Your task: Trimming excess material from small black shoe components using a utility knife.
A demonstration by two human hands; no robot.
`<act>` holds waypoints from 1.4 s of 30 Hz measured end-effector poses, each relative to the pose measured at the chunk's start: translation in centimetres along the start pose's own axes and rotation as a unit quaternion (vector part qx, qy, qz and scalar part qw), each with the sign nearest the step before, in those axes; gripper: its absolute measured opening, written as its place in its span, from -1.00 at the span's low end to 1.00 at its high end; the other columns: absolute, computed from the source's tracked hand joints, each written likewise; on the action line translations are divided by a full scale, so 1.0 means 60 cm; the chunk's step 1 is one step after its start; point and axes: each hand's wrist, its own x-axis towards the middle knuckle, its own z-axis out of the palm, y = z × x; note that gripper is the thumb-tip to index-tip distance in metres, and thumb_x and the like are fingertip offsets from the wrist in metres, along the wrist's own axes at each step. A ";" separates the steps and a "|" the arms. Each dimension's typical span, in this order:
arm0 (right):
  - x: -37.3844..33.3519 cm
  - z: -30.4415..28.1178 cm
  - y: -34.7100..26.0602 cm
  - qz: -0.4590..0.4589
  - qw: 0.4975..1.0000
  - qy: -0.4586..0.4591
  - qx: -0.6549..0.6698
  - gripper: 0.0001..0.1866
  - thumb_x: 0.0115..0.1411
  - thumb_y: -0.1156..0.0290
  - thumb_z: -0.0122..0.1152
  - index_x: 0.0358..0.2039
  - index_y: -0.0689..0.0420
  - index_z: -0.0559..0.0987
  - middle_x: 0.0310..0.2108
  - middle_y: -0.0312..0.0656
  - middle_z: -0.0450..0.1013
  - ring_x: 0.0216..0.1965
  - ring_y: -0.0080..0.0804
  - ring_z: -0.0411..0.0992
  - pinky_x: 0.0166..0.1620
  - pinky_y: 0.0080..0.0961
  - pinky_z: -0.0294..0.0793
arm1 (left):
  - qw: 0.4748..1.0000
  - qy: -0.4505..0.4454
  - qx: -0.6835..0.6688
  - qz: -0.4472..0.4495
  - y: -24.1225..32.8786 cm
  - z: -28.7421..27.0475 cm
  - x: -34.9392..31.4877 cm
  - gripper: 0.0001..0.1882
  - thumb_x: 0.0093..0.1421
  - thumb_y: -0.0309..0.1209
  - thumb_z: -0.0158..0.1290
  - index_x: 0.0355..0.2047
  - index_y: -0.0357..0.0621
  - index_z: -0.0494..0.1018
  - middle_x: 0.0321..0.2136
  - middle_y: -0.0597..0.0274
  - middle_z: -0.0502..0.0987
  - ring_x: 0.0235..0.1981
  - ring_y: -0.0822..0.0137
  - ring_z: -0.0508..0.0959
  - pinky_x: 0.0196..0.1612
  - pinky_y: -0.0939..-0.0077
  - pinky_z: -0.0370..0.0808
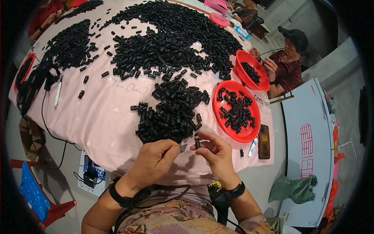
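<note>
Near the table's front edge, my right hand [218,156] pinches a small black cylindrical part [197,142] upright between thumb and fingers. My left hand [156,159] is closed beside it. A thin, flat grey piece [183,148] sticks out from its fingertips toward the black part, and its exact kind cannot be told. Just beyond both hands lies a loose heap of similar black parts [165,119]. To the right of that heap sits a red plastic basin [255,134] with many of the parts in it.
A much larger pile of black parts [163,46] covers the far side of the pink tablecloth [99,128]. At right are a second red basin [265,84], a phone [264,142] and a white marker [253,147]. A person [288,62] sits beyond. A blue-topped stool [34,191] stands at lower left.
</note>
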 end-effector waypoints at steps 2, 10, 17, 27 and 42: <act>-0.013 0.001 -0.002 -0.012 1.000 -0.011 0.006 -0.49 0.12 0.79 0.09 0.12 0.29 0.35 -0.04 -0.15 0.36 -0.06 -0.32 0.49 -0.04 -0.55 0.49 | 0.999 -0.027 0.004 -0.016 0.002 0.003 0.001 -0.80 0.23 -0.36 0.02 -0.36 -0.28 0.50 -0.59 0.06 0.47 -0.59 0.27 0.48 -0.49 0.45 0.37; -0.035 0.013 -0.011 -0.039 0.999 -0.027 0.011 -0.47 0.09 0.81 0.11 0.10 0.24 0.39 -0.04 -0.13 0.34 -0.10 -0.34 0.49 -0.03 -0.53 0.48 | 0.998 -0.044 0.022 0.050 -0.002 0.008 -0.004 -0.76 0.19 -0.28 0.08 -0.35 -0.25 0.52 -0.57 0.07 0.51 -0.58 0.24 0.52 -0.50 0.44 0.40; -0.042 0.008 -0.005 -0.064 0.997 -0.022 -0.023 -0.55 0.05 0.80 0.15 0.00 0.29 0.45 -0.06 -0.13 0.37 -0.11 -0.39 0.47 -0.03 -0.51 0.47 | 0.989 -0.065 0.069 0.115 0.004 0.010 -0.007 -0.78 0.13 -0.32 0.14 -0.33 -0.24 0.51 -0.54 0.04 0.52 -0.56 0.15 0.55 -0.51 0.40 0.43; -0.049 0.019 -0.006 -0.018 0.996 -0.005 0.088 -0.64 0.12 0.74 0.15 -0.03 0.29 0.46 -0.17 -0.08 0.50 -0.15 -0.38 0.52 -0.08 -0.54 0.52 | 0.989 -0.019 0.083 0.123 0.010 0.014 -0.005 -0.81 0.09 -0.36 0.17 -0.36 -0.23 0.51 -0.52 0.06 0.52 -0.54 0.11 0.55 -0.49 0.38 0.44; -0.057 0.020 -0.006 0.029 0.999 -0.004 0.035 -0.62 0.15 0.70 0.15 0.02 0.29 0.43 -0.23 -0.08 0.51 -0.26 -0.39 0.55 -0.20 -0.56 0.56 | 0.995 -0.055 0.052 0.069 0.003 0.008 -0.009 -0.86 0.17 -0.40 0.02 -0.42 -0.22 0.49 -0.56 0.06 0.50 -0.53 0.07 0.54 -0.47 0.34 0.43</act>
